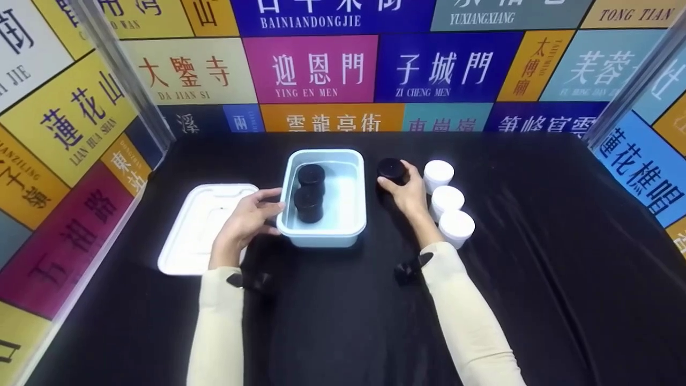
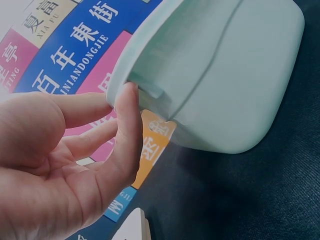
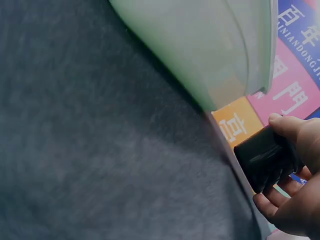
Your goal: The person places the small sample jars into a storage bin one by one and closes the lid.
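My left hand (image 1: pixel 249 217) pinches the left rim of a pale blue-green plastic container (image 1: pixel 343 240); the left wrist view shows the fingertips on the rim of the container (image 2: pixel 240 75). Inside stand two black jars, a rear jar (image 1: pixel 311 175) and a front jar (image 1: pixel 309 206), along the left side. To the right of the container, my right hand (image 1: pixel 410 190) grips another black jar (image 1: pixel 392 169). That black jar (image 3: pixel 265 157) sits between thumb and fingers in the right wrist view. Whether its base touches the table cannot be told.
Three white-lidded jars stand in a slanting row beside my right wrist: a back jar (image 1: pixel 439 172), a middle jar (image 1: pixel 448 199) and a front jar (image 1: pixel 457 225). A white lid (image 1: pixel 198 230) lies left of the container, partly behind my left hand. Printed panels border the black tabletop (image 1: pixel 343 321).
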A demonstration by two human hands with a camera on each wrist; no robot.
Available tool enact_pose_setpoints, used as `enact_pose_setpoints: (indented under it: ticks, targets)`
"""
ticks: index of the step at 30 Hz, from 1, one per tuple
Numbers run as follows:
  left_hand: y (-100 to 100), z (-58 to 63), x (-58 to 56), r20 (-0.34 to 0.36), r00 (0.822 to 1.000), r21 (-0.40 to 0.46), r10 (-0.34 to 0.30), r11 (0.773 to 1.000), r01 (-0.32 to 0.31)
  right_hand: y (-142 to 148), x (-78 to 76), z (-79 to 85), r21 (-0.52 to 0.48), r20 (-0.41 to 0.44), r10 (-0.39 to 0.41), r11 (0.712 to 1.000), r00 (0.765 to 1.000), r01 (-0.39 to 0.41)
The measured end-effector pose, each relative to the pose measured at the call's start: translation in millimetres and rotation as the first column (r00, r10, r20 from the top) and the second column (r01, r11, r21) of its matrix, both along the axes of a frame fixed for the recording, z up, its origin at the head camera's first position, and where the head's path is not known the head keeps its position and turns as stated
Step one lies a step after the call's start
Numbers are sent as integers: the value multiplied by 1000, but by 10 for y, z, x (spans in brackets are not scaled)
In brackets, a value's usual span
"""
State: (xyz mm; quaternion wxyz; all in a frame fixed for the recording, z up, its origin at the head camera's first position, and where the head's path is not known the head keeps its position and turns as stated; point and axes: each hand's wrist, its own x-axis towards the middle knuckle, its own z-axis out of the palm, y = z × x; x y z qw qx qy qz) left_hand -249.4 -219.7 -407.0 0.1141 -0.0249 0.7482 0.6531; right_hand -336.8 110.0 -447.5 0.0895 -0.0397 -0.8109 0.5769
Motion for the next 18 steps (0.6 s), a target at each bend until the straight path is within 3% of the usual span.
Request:
enact_pose_setpoints:
  ticks: [18]
  targets:
    - [9, -4, 12, -4, 1000, 13, 5, 1000, -5, -103, 179, 490, -90, -120, 42, 994, 992, -53]
